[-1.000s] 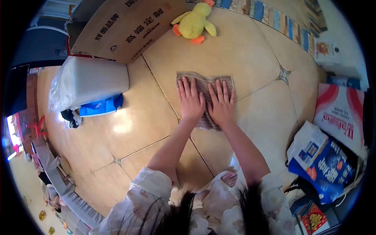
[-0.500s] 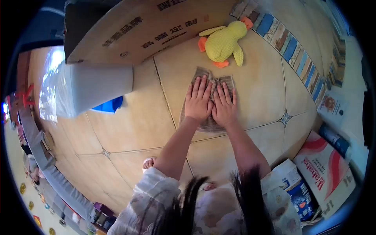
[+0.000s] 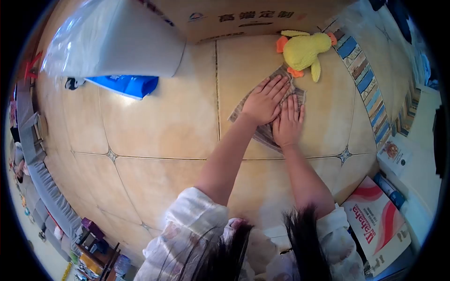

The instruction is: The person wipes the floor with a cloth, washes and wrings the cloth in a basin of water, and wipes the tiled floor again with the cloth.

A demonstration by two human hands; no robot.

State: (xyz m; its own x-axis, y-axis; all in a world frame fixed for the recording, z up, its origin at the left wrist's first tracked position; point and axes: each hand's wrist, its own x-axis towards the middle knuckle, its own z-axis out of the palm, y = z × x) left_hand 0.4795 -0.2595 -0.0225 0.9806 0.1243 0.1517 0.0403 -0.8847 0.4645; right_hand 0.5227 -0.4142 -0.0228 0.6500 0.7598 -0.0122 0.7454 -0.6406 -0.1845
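Observation:
A brown-grey striped cloth [image 3: 265, 133] lies rumpled on the tiled floor under both my hands. My left hand [image 3: 265, 103] presses flat on its upper middle, fingers stretched out toward the upper right. Lower and just to the right, my right hand [image 3: 288, 125] rests flat on the cloth's right part, fingers pointing up and slightly spread. Both palms hide much of the cloth. Just beyond its far edge lies a yellow plush duck [image 3: 302, 50] with orange feet and beak; one foot is close to the cloth, and I cannot tell whether they touch.
A large cardboard box [image 3: 234, 21] stands behind the duck. At the upper left are a white bin-like container [image 3: 136, 42] with clear plastic and a blue item [image 3: 129, 85]. A patterned strip [image 3: 363, 79] crosses the floor at right. A red-white carton [image 3: 377, 218] sits lower right.
The view has shifted and turned. My hands and the cloth are now closer to the duck, and the cloth is turned and more bunched. My left hand is now farther forward than my right.

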